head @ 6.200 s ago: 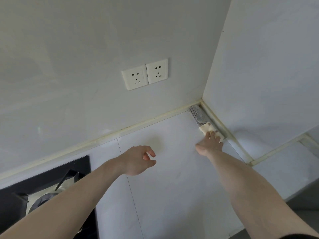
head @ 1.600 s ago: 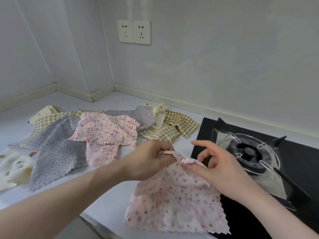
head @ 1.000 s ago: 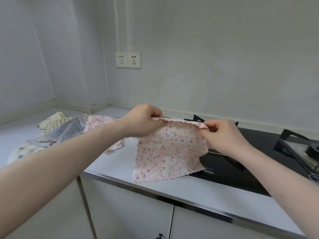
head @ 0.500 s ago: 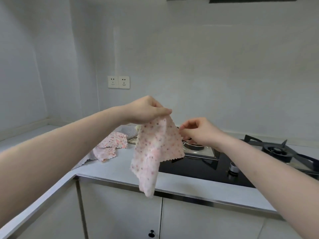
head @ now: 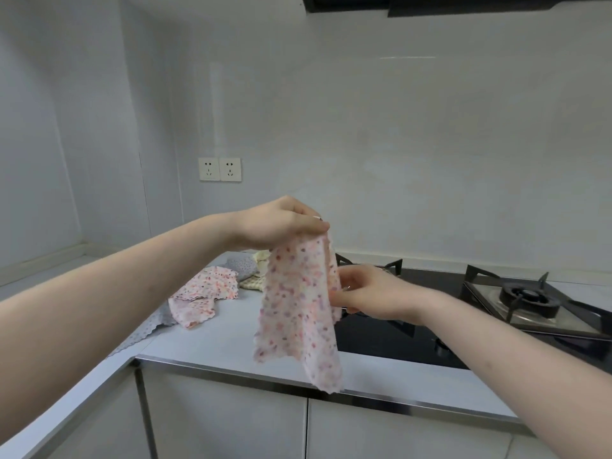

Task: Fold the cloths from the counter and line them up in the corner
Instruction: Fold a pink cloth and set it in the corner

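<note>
A pink flower-print cloth point(head: 298, 309) hangs in the air above the counter's front edge. My left hand point(head: 281, 223) pinches its top corner. My right hand point(head: 367, 293) grips the cloth's right edge lower down, about halfway along. Behind it on the white counter point(head: 231, 336) lie more loose cloths: another pink flower-print one point(head: 205, 293), a grey dotted one point(head: 243, 265), a yellow checked one point(head: 253, 283), and a grey one point(head: 145, 329) partly hidden by my left forearm.
A black gas hob point(head: 447, 326) with a burner point(head: 530, 299) sits to the right of the cloths. Two wall sockets point(head: 219, 169) are on the back wall. White cabinet doors point(head: 231, 419) are below the counter. A range hood edge point(head: 430, 3) shows at the top.
The cloth has been lifted off the counter and now hangs from my left hand. My right hand has slid from the top edge down to the cloth's side. The view has tilted upward.
</note>
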The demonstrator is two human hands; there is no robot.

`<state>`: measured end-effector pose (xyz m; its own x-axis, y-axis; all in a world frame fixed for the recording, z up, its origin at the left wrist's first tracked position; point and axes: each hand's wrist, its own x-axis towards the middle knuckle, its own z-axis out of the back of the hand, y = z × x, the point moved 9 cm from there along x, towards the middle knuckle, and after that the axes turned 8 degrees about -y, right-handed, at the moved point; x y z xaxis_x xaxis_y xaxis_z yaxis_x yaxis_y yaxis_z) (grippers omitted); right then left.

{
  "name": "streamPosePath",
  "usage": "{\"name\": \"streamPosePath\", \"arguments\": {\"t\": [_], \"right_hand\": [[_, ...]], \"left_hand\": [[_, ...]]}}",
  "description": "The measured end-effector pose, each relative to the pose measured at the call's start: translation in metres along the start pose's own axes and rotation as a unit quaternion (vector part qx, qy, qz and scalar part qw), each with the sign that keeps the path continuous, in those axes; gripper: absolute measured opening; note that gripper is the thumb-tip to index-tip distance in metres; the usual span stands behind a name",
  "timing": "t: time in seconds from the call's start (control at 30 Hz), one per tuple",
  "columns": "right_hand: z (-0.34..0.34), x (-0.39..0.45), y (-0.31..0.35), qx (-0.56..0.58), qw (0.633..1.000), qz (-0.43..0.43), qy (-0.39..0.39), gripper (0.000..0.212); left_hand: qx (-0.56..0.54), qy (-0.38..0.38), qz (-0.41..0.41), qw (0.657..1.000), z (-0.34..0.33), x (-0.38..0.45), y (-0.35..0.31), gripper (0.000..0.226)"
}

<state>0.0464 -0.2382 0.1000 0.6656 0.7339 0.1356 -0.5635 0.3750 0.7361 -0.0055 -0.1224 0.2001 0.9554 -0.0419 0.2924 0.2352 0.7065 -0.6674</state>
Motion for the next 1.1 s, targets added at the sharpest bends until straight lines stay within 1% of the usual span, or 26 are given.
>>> {"name": "streamPosePath", "arguments": {"t": [0.07, 0.13, 0.23, 0.3, 0.37, 0.43, 0.5, 0.53, 0.57, 0.6, 0.63, 0.7, 0.77, 0.83, 0.87, 1.0, 1.1], "right_hand": [[0.003, 0.003, -0.007, -0.004, 1.000, 0.000, -0.020, 0.012], [0.013, 0.007, -0.018, -0.002, 0.999, -0.009, -0.046, 0.015], [0.034, 0.007, -0.029, 0.014, 0.995, -0.008, -0.100, 0.014], [0.042, 0.009, -0.036, 0.006, 0.994, -0.005, -0.113, 0.009], [0.046, 0.011, -0.045, 0.025, 0.992, -0.028, -0.119, 0.007], [0.053, 0.013, -0.055, 0.066, 0.985, -0.062, -0.147, 0.011], [0.062, 0.014, -0.063, 0.077, 0.978, -0.066, -0.182, 0.032], [0.063, 0.013, -0.068, 0.069, 0.977, -0.069, -0.188, 0.034], [0.063, 0.012, -0.073, 0.056, 0.979, -0.076, -0.183, 0.031], [0.059, 0.011, -0.079, 0.041, 0.982, -0.083, -0.167, 0.030], [0.056, 0.011, -0.086, 0.023, 0.984, -0.091, -0.154, 0.033], [0.054, 0.014, -0.104, -0.020, 0.983, -0.104, -0.150, 0.038], [0.054, 0.017, -0.118, -0.067, 0.978, -0.107, -0.166, 0.029], [0.057, 0.022, -0.131, -0.105, 0.971, -0.106, -0.186, 0.022], [0.059, 0.026, -0.139, -0.121, 0.967, -0.109, -0.196, 0.022], [0.064, 0.040, -0.173, -0.172, 0.949, -0.146, -0.222, 0.035], [0.074, 0.046, -0.183, -0.205, 0.936, -0.145, -0.247, 0.038]], "left_hand": [[-0.018, 0.005, 0.005, 1.000, 0.000, 0.003, 0.002, 0.038], [-0.022, 0.009, 0.011, 1.000, 0.001, 0.006, 0.010, 0.039], [-0.032, 0.007, 0.021, 0.999, 0.000, 0.009, 0.026, 0.041], [-0.050, 0.012, 0.026, 0.998, -0.006, 0.010, 0.034, 0.039], [-0.053, 0.028, 0.030, 0.998, -0.013, 0.012, 0.040, 0.038], [-0.032, 0.029, 0.042, 0.998, -0.016, 0.017, 0.049, 0.039], [0.009, 0.019, 0.059, 0.998, -0.019, 0.024, 0.060, 0.046], [0.033, 0.017, 0.066, 0.997, -0.023, 0.028, 0.066, 0.050], [0.057, 0.021, 0.075, 0.995, -0.028, 0.031, 0.075, 0.051], [0.077, 0.027, 0.088, 0.993, -0.035, 0.034, 0.085, 0.049], [0.091, 0.036, 0.103, 0.990, -0.043, 0.037, 0.096, 0.047], [0.112, 0.044, 0.128, 0.984, -0.057, 0.043, 0.117, 0.044], [0.138, 0.027, 0.142, 0.980, -0.068, 0.052, 0.132, 0.044], [0.162, 0.000, 0.135, 0.978, -0.076, 0.063, 0.140, 0.043], [0.177, -0.013, 0.125, 0.976, -0.080, 0.068, 0.142, 0.041], [0.248, -0.069, 0.093, 0.962, -0.091, 0.087, 0.156, 0.034], [0.258, -0.100, 0.082, 0.958, -0.097, 0.100, 0.165, 0.019]]}}
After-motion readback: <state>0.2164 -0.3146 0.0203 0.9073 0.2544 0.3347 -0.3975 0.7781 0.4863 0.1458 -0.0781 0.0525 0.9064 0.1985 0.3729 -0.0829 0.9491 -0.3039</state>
